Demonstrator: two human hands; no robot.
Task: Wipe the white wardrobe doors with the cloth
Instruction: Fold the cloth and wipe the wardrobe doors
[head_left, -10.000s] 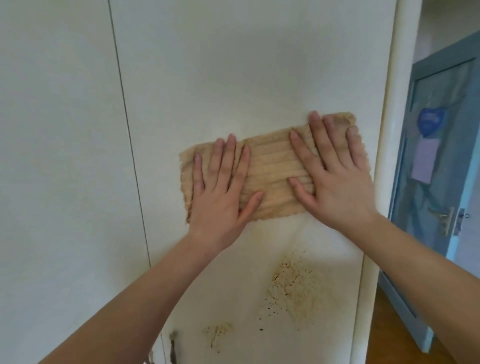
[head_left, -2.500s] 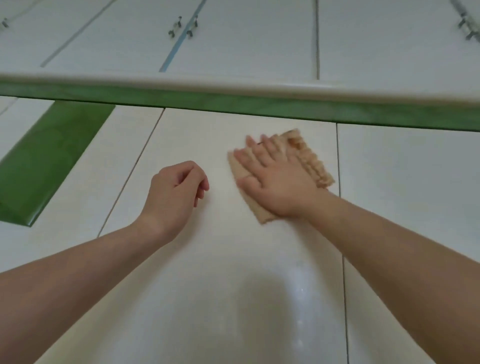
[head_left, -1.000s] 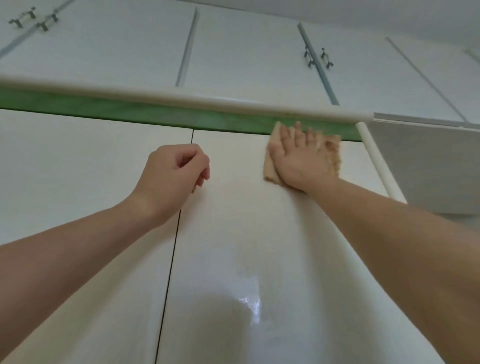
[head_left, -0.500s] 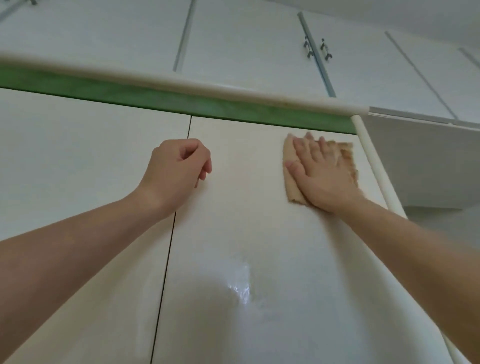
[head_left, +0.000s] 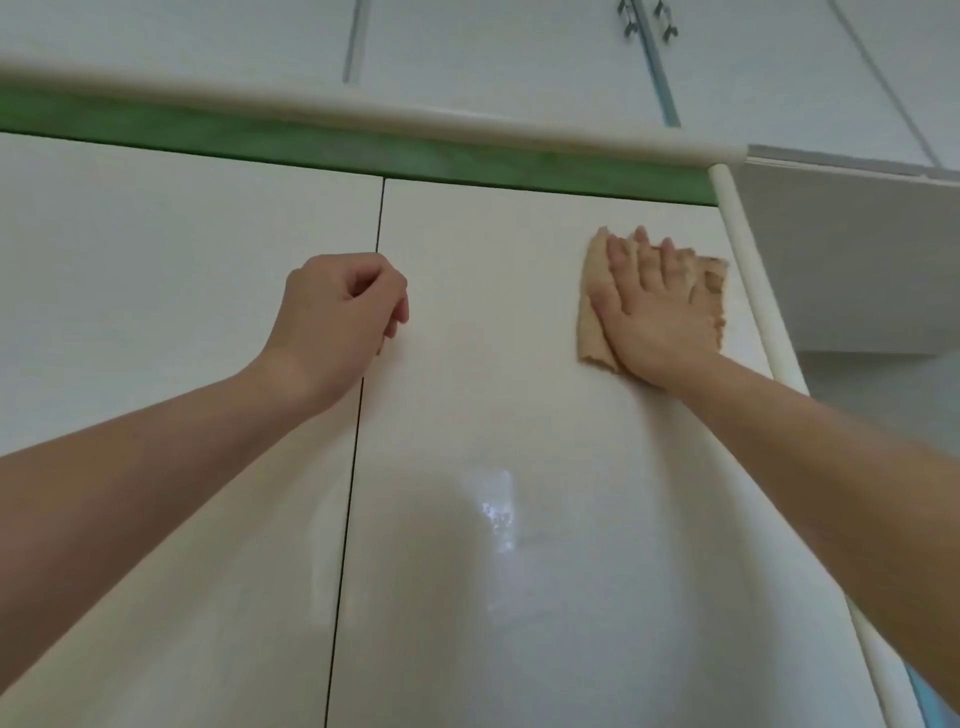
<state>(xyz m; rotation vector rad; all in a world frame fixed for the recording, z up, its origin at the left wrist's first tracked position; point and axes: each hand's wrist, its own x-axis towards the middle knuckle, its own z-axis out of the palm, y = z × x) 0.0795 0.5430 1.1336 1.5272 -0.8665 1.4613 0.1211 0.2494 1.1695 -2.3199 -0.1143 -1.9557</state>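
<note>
The tan ribbed cloth (head_left: 592, 312) lies flat against the upper right part of the white wardrobe door (head_left: 493, 415). My right hand (head_left: 654, 306) presses on it with straight fingers, close to the door's right edge. My left hand (head_left: 337, 322) is curled in a loose fist holding nothing, its knuckles against the door beside the dark seam (head_left: 358, 415) between two doors. The cloth's middle is hidden under my right hand.
A green strip (head_left: 363, 150) and a rounded white rail (head_left: 415, 119) run above the doors. Upper cabinet doors with metal handles (head_left: 644, 23) sit higher up. A rounded white corner post (head_left: 753, 291) borders the door on the right, with a wall recess beyond.
Over the last second my right hand slid the cloth down and to the right, away from the green strip toward the corner post. My left fist stayed in place.
</note>
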